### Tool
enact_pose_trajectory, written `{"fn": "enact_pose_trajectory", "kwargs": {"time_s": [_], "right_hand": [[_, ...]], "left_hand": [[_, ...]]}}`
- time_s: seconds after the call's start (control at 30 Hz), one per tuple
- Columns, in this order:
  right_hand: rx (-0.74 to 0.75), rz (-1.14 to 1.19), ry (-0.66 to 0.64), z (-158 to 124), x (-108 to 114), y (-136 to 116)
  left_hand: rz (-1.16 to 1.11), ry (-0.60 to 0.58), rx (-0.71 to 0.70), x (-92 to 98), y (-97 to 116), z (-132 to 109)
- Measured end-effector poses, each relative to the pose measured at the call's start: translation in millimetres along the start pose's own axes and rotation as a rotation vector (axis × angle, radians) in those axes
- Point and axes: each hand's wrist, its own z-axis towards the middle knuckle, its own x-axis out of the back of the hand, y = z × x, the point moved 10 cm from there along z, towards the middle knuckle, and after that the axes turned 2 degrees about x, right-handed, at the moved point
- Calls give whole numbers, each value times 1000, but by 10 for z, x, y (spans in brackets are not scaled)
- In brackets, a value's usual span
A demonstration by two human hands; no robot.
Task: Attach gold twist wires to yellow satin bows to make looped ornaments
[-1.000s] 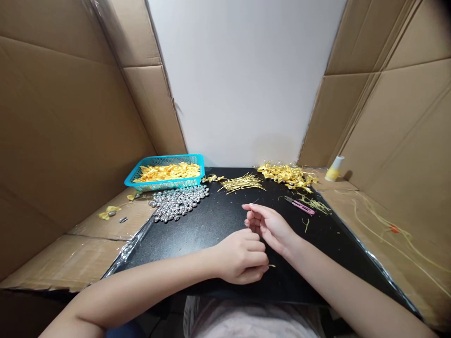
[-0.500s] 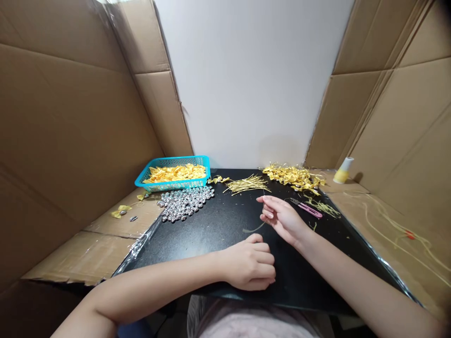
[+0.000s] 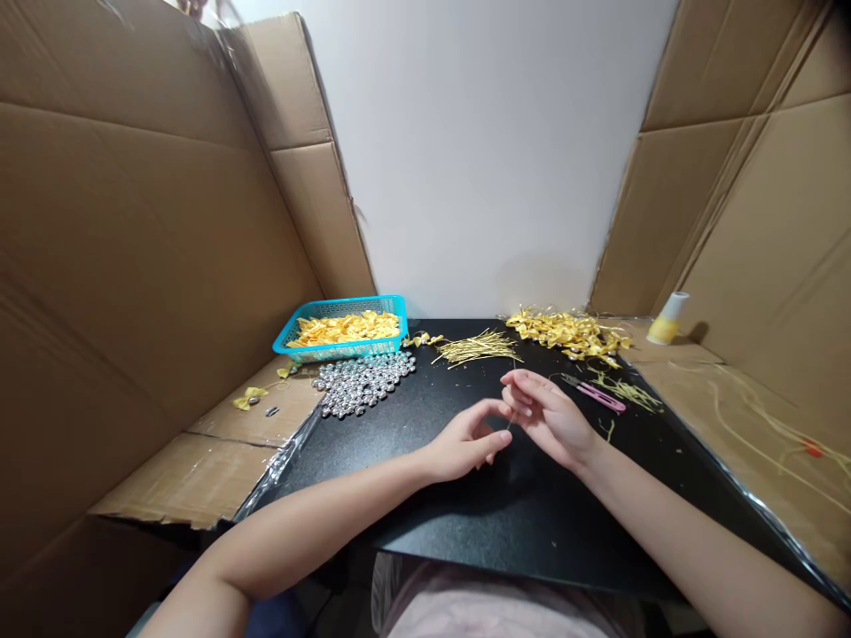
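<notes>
My right hand [image 3: 549,416] is raised over the black tabletop, its fingers pinched together on a thin greenish-yellow thread [image 3: 511,423]. A short fine end sticks up above the fingertips, too thin to identify. My left hand [image 3: 469,439] is just left of it, thumb and index finger parted on either side of the hanging thread. Just beyond the hands lies a bunch of gold cut cords [image 3: 479,347]. Thread snips with pink handles [image 3: 602,396] rest to the right of my right hand, beside a small heap of pale thread scraps [image 3: 628,390].
A blue basket [image 3: 285,344] of yellow fabric bows stands at the back left. In front of it are many silver beads [image 3: 363,383]. Finished-looking yellow bows [image 3: 568,332] are piled at the back right, near a thread cone [image 3: 667,321]. Cardboard walls [image 3: 133,221] enclose both sides.
My left hand has risen from a loose fist near the table's front edge to the thread under my right hand, and its fingers have parted. My right hand keeps its pinch.
</notes>
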Motion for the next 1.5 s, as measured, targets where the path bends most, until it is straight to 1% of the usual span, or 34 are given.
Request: {"fn": "enact_pose_trajectory", "kwargs": {"time_s": [0.03,0.07,0.1,0.23,0.33,0.5,0.63,0.83,0.93,1.1,1.17,1.2,1.23,1.27,1.3,1.37,1.43,1.47,1.5], "right_hand": [[-2,17,-5,4,6,-4],[-2,35,-3,12,24,-8],[3,56,9,24,58,-16],[9,140,101,93,258,-23],[23,180,154,137,380,-48],[92,154,217,146,503,-167],[105,183,247,144,560,-213],[182,135,232,141,566,-339],[185,122,230,128,543,-347],[194,140,227,131,558,-353],[216,131,231,137,591,-378],[229,130,240,136,613,-392],[242,131,253,133,635,-405],[253,135,268,127,654,-415],[263,139,282,119,667,-422],[275,140,299,104,668,-421],[281,135,303,90,644,-404],[281,131,301,86,627,-390],[281,125,296,83,608,-374]], "left_hand": [[-80,-82,52,-73,-65,18],[-130,-124,84,-111,-106,29],[-163,-130,100,-112,-134,38],[-196,-60,120,-9,-186,47],[-175,-17,124,75,-196,41],[-68,16,99,165,-202,58],[32,46,78,226,-213,72],[181,81,50,279,-139,56],[251,94,28,282,-90,50],[393,93,10,238,-82,42],[486,106,7,284,-32,43],[541,125,6,352,22,47],[602,153,3,461,102,56],[662,205,2,628,205,65],[721,261,11,839,319,77],[849,401,50,1392,569,91],[975,535,124,2025,786,83],[1032,581,174,2329,858,75],[1080,603,232,2603,894,68]]}}
